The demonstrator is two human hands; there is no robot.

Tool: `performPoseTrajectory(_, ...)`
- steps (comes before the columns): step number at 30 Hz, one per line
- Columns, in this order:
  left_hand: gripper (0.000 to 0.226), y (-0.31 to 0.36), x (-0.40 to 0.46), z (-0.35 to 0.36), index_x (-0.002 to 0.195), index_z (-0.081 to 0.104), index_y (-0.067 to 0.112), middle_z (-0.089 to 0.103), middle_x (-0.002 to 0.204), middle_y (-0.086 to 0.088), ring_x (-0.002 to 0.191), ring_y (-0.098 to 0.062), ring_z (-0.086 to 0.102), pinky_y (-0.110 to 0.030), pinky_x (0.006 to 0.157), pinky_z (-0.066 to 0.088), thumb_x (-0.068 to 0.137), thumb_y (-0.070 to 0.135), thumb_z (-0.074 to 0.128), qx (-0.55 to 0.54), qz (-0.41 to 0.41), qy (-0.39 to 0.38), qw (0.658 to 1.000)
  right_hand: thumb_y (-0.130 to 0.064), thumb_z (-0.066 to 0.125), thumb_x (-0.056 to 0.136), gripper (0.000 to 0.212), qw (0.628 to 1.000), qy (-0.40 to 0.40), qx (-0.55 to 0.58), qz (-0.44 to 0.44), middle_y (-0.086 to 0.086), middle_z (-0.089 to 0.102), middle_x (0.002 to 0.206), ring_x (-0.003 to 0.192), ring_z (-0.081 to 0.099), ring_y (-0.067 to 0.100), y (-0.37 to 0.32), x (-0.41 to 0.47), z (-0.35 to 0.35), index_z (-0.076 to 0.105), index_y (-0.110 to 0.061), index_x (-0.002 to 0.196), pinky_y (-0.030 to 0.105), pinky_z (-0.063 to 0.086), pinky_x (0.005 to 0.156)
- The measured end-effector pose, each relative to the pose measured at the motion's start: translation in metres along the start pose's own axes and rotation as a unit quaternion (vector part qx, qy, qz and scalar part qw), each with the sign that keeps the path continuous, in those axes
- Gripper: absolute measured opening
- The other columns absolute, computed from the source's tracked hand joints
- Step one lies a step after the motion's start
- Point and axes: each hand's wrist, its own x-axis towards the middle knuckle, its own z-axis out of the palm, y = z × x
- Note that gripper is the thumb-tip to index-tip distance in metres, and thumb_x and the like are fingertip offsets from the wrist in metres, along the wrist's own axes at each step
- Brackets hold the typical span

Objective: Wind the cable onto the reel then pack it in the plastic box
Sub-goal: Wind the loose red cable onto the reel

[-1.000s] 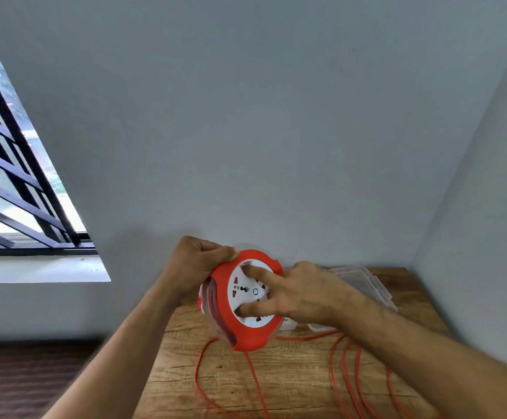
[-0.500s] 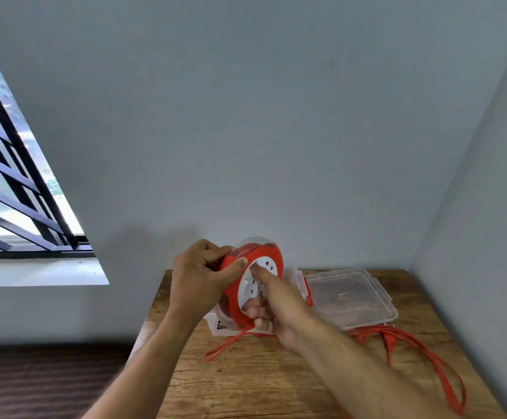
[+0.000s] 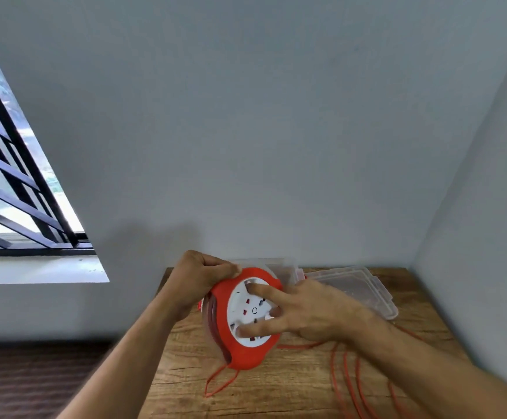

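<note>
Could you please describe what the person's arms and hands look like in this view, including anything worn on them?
Both arms are bare as far as the frame shows, with no sleeves in view. The left hand and the right hand wear no gloves, and no rings, watch or wristband can be seen on either wrist. No markings are visible.

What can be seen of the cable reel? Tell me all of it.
The cable reel is a round orange plastic housing with a white socket face bearing small red and dark slots. It is held tilted above the wooden table, its face toward the camera. The left hand grips its upper left rim; the right hand lays spread fingers on the white face. Dark red turns of cable show in the side groove, and loose orange cable hangs from its underside onto the table.
</note>
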Motion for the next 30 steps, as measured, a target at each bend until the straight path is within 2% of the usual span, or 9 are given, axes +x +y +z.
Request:
performPoseTrajectory(8,0.008,-0.008,0.003,0.009,0.073,0.084,0.021,0.082,0.076,-0.003,0.071,-0.023,0.08,-0.042,0.074,0.065,0.081,0.023,0.082,0.02,0.019,0.032,0.999,-0.026,0.074,0.086,0.063,0.998,0.002,0.012,0.064,0.026,0.061,0.118,0.047,0.06,0.029,-0.018,0.015,0.009,0.039,-0.04,0.136,0.032,0.051,0.037)
performPoseTrajectory(13,0.005,-0.009,0.001,0.014,0.071,0.084,0.028,0.075,0.071,0.009,0.069,-0.012,0.074,-0.034,0.065,0.06,0.073,0.031,0.087,-0.001,0.082,0.128,0.988,-0.049,0.058,0.079,0.064,0.932,0.099,0.092,0.336,-0.002,0.074,0.094,0.071,0.068,0.021,-0.031,0.029,0.005,0.04,-0.044,0.14,0.026,0.044,0.052)
performPoseTrajectory(15,0.005,-0.01,0.0,0.018,0.074,0.083,0.027,0.07,0.067,0.01,0.063,-0.003,0.069,-0.023,0.06,0.052,0.074,0.026,0.088,-0.02,0.108,0.159,0.981,-0.053,0.063,0.081,0.067,0.845,0.092,0.231,0.473,-0.007,0.073,0.103,0.09,0.062,0.016,-0.038,0.039,-0.005,0.039,-0.046,0.144,0.022,0.044,0.062)
performPoseTrajectory(19,0.017,-0.016,-0.008,0.027,0.089,0.084,0.02,0.065,0.073,0.006,0.067,0.0,0.066,-0.014,0.059,0.052,0.074,0.026,0.087,0.015,0.185,0.209,0.96,-0.045,0.073,0.085,0.061,0.603,0.177,0.505,0.592,-0.005,0.07,0.113,0.089,0.067,0.009,-0.049,0.057,-0.002,0.045,-0.039,0.139,0.008,0.046,0.05)
performPoseTrajectory(22,0.032,-0.024,-0.018,0.034,0.1,0.083,0.01,0.064,0.075,0.007,0.073,-0.007,0.066,-0.009,0.061,0.052,0.073,0.028,0.087,0.097,0.29,0.237,0.922,-0.044,0.064,0.094,0.037,0.334,0.195,0.684,0.619,0.009,0.07,0.083,0.048,0.054,0.01,-0.047,0.068,-0.005,0.056,-0.02,0.122,0.018,0.037,0.034)
performPoseTrajectory(24,0.038,-0.028,-0.023,0.037,0.103,0.081,0.007,0.065,0.079,0.001,0.075,-0.01,0.065,-0.007,0.062,0.051,0.074,0.031,0.084,0.141,0.341,0.259,0.892,-0.04,0.056,0.099,0.027,0.245,0.179,0.733,0.608,0.006,0.062,0.062,0.035,0.045,0.008,-0.045,0.067,-0.017,0.061,-0.014,0.105,0.019,0.034,0.033)
performPoseTrajectory(26,0.036,-0.028,-0.022,0.034,0.101,0.082,0.006,0.065,0.078,0.003,0.074,-0.009,0.065,-0.007,0.062,0.051,0.074,0.031,0.084,0.098,0.305,0.279,0.905,-0.041,0.056,0.101,0.02,0.268,0.175,0.748,0.582,0.005,0.07,0.062,0.035,0.05,0.012,-0.042,0.06,-0.029,0.058,-0.021,0.103,0.021,0.038,0.035)
performPoseTrajectory(27,0.031,-0.026,-0.019,0.031,0.097,0.083,0.009,0.065,0.079,0.005,0.073,-0.007,0.067,-0.009,0.063,0.052,0.074,0.029,0.085,0.056,0.262,0.28,0.922,-0.042,0.057,0.101,0.02,0.323,0.166,0.733,0.575,0.004,0.074,0.067,0.037,0.053,0.014,-0.041,0.056,-0.033,0.055,-0.023,0.107,0.022,0.041,0.037)
performPoseTrajectory(30,0.012,-0.022,-0.011,0.021,0.078,0.077,0.033,0.071,0.084,0.003,0.076,-0.01,0.071,-0.018,0.062,0.054,0.077,0.025,0.086,-0.019,0.147,0.265,0.953,-0.038,0.063,0.097,0.029,0.672,0.145,0.462,0.561,-0.003,0.075,0.079,0.051,0.064,0.007,-0.035,0.035,-0.025,0.052,-0.031,0.123,0.025,0.051,0.052)
